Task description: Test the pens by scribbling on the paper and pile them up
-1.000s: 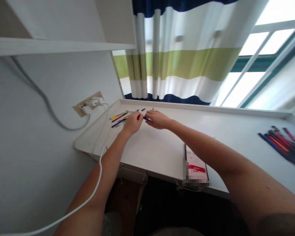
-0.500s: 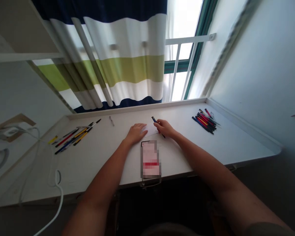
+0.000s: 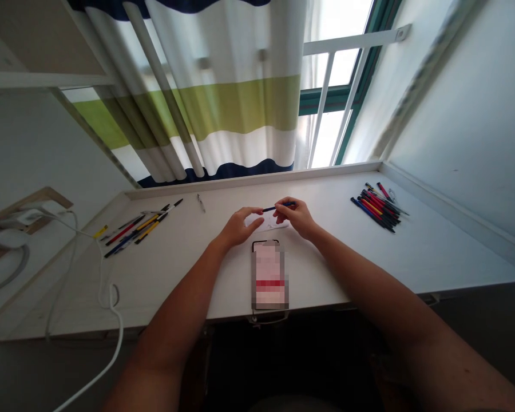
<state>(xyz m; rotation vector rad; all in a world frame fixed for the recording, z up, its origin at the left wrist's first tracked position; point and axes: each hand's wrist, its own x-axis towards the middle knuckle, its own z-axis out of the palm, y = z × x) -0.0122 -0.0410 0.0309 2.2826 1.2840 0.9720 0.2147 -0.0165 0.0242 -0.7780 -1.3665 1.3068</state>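
My right hand pinches a dark blue pen, held nearly level above a small white sheet of paper. The pen's left end reaches the fingertips of my left hand; whether they touch it is too small to tell. That left hand has its thumb and fingers apart and rests at the paper's left side. Small marks show on the right part of the sheet, which is partly hidden by both hands. Just below the paper lies a phone with its screen lit and blurred.
A pile of pens in blue, red and black lies at the right. Several more pens are spread at the left, near a white cable. A single pen lies towards the back of the white desk.
The pen has turned from a steep slant, tip at the paper, to nearly level above it. My left hand has lifted its fingers towards the pen's end. The view has shifted slightly.
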